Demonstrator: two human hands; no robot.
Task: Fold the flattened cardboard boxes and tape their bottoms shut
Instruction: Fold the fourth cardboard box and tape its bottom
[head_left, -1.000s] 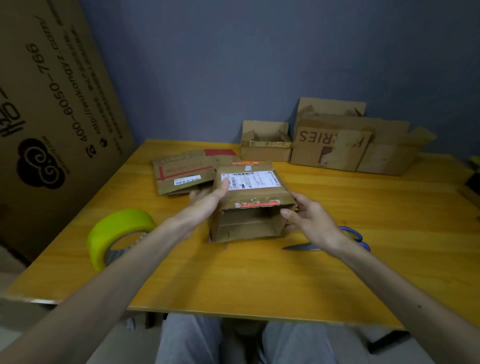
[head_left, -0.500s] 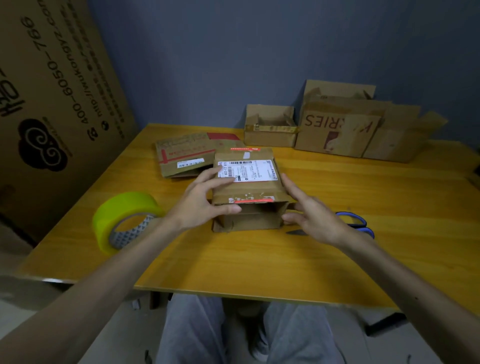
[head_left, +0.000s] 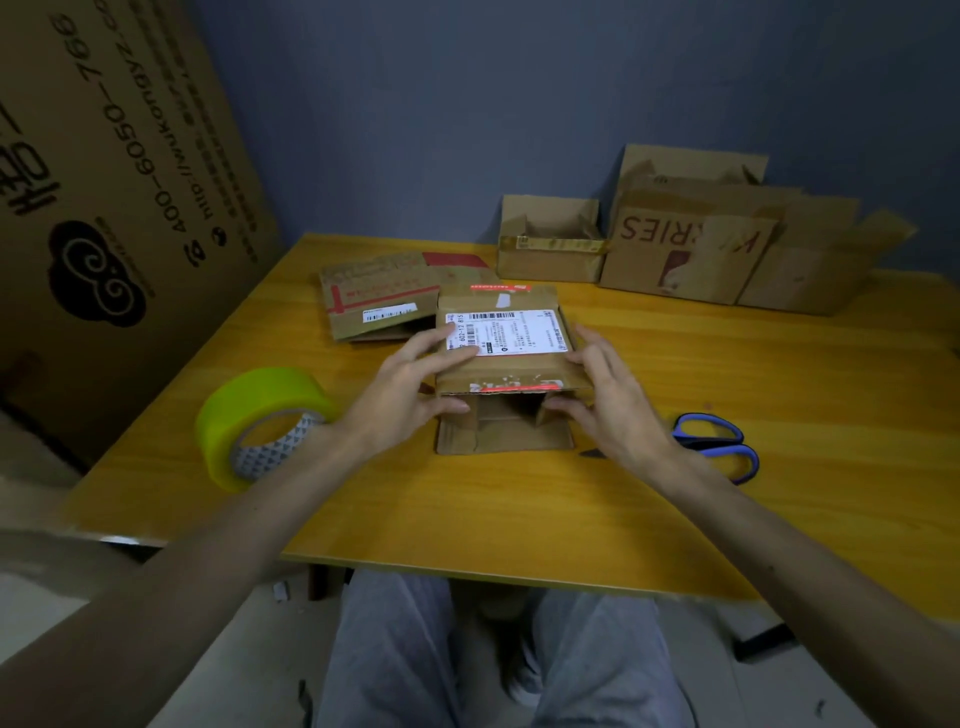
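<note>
Right hand (head_left: 613, 400) has closed onto the box (head_left: 511, 366), thumb at its open end. Left hand (head_left: 410, 384) grips the other side, centre frame.

Your right hand (head_left: 615, 410) and wrist cover the blades of the blue-handled scissors (head_left: 714, 447); only a dark tip shows. Fingers of your left hand (head_left: 400, 395) cover the left end of the white shipping label (head_left: 514, 332) on the small brown cardboard box (head_left: 511, 371). The label's fine print is too small to read. That box hides the near corner of the flattened red-striped cardboard box (head_left: 374, 291). The large printed brown cardboard sheet (head_left: 104, 182) runs off the left edge.
</note>
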